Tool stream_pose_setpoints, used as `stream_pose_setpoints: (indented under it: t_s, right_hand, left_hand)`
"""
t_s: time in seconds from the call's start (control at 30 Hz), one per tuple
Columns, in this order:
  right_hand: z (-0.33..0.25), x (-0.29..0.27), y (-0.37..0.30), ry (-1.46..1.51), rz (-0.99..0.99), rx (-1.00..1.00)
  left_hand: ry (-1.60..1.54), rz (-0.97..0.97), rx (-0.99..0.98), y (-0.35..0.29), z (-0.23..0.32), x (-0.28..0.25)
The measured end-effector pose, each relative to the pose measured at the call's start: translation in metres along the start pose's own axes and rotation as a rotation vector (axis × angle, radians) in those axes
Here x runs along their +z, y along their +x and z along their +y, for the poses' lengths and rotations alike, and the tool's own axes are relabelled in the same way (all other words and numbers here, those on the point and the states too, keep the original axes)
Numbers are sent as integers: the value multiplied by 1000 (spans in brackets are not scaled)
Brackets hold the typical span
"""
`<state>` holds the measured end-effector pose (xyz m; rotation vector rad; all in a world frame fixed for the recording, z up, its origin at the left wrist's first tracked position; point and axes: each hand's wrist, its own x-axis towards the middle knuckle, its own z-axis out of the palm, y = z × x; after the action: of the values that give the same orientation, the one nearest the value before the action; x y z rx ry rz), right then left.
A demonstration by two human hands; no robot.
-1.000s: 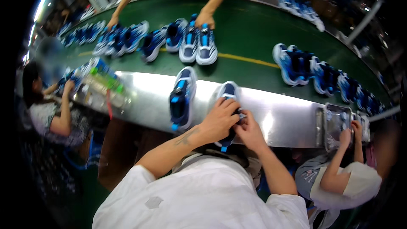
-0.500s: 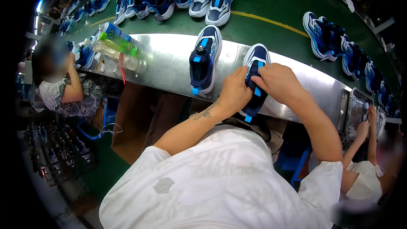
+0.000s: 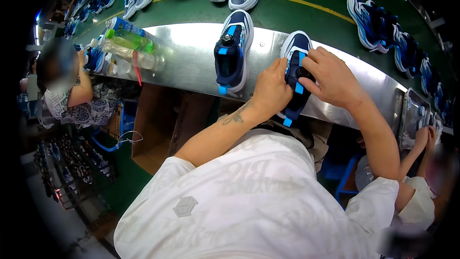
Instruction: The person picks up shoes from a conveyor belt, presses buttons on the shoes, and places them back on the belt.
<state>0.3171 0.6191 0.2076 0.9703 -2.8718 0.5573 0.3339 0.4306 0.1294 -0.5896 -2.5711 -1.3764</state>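
Note:
A navy and white sneaker (image 3: 298,41) with bright blue tabs stands on the metal bench in front of me, its toe pointing away. My left hand (image 3: 272,88) holds its left side near the opening, fingertips hidden against the upper. From the other side, my right hand (image 3: 335,77) closes its fingers and thumb around the dark round dial (image 3: 302,73) on the tongue. A matching sneaker (image 3: 235,50) rests untouched to the left, its dial and blue heel loop showing.
Beyond the metal bench (image 3: 184,43) lies a green surface (image 3: 292,12) with a yellow line and several more sneakers. Bottles (image 3: 129,43) lie on the bench at left. A metal tray (image 3: 413,115) stands at right. Co-workers sit on both sides. A cardboard box (image 3: 158,120) is below.
My right hand has shifted from pinching the tongue to gripping the dial. A co-worker's hands at the far side have left the view, and sneakers there have moved. The whole view has tilted slightly.

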Motion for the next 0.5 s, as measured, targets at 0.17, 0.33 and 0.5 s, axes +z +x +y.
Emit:
stream_pose_setpoints:
  t_s: [0.17,0.33,0.5]
  right_hand:
    - [-10,2,-3,11,-91,182]
    - [-1,0,-2,81,-128,137]
    - [-7,-3,-5,19,4,37]
  left_hand:
    - [-35,4,-9,0,-1,2]
    - [-15,-11,12,0,-2,3]
    - [-3,-20,3,0,-2,1]
